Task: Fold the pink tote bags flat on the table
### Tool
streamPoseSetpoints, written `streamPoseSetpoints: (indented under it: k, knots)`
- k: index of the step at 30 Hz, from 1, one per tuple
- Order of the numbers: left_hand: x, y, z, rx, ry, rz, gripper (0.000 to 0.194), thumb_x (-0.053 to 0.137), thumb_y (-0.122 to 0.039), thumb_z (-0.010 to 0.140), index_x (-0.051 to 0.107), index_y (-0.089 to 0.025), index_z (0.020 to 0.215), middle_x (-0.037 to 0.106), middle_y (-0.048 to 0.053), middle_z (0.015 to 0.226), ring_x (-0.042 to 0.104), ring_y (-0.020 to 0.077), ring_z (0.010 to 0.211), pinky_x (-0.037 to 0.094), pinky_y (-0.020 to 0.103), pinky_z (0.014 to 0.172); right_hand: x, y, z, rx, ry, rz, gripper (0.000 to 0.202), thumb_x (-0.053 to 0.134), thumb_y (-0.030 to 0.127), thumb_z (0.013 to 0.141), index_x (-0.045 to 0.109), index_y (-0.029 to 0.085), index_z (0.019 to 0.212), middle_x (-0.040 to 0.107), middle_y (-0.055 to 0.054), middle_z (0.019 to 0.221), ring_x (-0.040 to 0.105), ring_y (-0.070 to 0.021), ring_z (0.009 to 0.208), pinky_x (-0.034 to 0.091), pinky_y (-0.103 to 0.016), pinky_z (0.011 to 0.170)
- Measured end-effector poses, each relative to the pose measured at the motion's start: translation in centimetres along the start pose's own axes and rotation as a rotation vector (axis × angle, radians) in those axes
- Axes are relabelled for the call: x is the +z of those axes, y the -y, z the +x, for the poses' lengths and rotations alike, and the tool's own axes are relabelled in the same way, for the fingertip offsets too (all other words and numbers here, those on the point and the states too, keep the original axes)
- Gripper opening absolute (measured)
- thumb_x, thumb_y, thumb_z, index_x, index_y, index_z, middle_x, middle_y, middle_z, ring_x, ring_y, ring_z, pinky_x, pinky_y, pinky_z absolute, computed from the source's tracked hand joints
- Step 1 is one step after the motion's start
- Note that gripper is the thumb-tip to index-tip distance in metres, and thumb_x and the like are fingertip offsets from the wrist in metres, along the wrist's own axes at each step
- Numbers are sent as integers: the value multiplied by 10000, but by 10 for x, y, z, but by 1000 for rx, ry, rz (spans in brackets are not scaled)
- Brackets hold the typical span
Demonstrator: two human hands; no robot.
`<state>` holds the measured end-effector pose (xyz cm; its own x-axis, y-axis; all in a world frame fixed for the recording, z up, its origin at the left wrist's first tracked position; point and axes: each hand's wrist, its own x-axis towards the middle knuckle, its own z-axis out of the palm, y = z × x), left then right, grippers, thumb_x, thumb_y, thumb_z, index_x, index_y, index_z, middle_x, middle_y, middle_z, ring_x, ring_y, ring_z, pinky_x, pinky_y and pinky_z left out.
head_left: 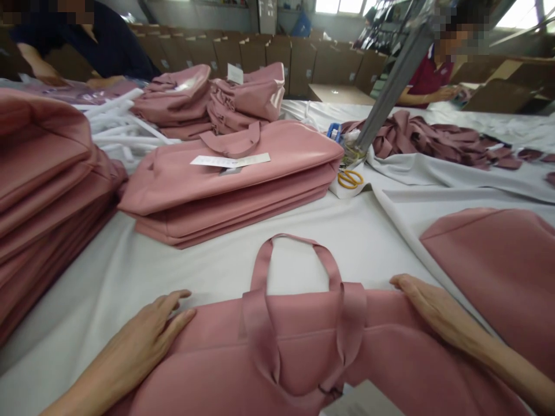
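A flat pink fabric bag (299, 352) with a looped carry handle (295, 254) lies on the white table cloth (208, 260) right in front of me. My left hand (151, 332) rests flat, fingers spread, on the bag's upper left corner. My right hand (427, 306) lies flat along the bag's upper right edge. Neither hand grips anything. A white card (359, 401) shows at the bag's near edge.
A stack of pink bags (229, 185) with a paper label (229, 160) sits ahead, a taller stack (47, 190) at left, another bag (498, 271) at right. Yellow scissors (349, 178) lie by a slanted metal pole (394, 81). Pink straps (433, 138) are heaped beyond. Two people work at the far side.
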<state>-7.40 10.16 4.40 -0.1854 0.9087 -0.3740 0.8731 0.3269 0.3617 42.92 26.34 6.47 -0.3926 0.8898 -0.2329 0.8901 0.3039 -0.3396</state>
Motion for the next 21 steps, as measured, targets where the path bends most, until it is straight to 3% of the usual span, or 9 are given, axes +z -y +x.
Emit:
streamPoseSetpoints:
  k: [2,3,7,14,18,21]
  knots:
    - [2,-8,-1,16,34,4,541,264,-579,910,445,-242,1292,520,82,1360,511,259,1210,365,391,1045,4,7,6,-21,0,-46,428,205,426,985,593,252,940,648,-66,975,575,-252,937,417,-383,826]
    - [5,-12,0,14,78,14,528,223,-561,925,458,-244,1275,521,84,1352,513,260,1204,370,405,1033,9,10,9,-40,17,-97,413,219,426,982,586,252,909,641,-64,923,566,-258,901,412,-392,805]
    - [28,-18,18,-48,116,116,499,169,-535,951,558,-224,974,634,68,996,611,259,927,436,402,817,40,9,23,-113,51,-300,397,198,369,977,507,237,764,583,-45,765,525,-240,769,391,-360,694]
    - [44,-10,29,-47,27,12,443,223,-499,962,573,-231,921,628,44,956,601,250,925,402,373,831,52,0,25,-40,-20,-191,430,182,423,979,515,236,782,607,-27,799,567,-222,821,402,-344,729]
    - [35,-12,30,-43,-167,-110,410,299,-503,952,568,-220,827,607,33,859,588,224,852,410,348,817,51,-3,24,-2,-67,-113,420,239,471,970,566,249,828,648,-20,842,600,-228,840,419,-351,730]
    - [12,-42,35,31,-385,-288,329,394,-483,935,586,-217,917,629,24,926,580,195,876,428,305,808,42,2,35,-5,-196,-25,366,351,515,948,606,260,884,669,-11,879,613,-214,805,439,-333,701]
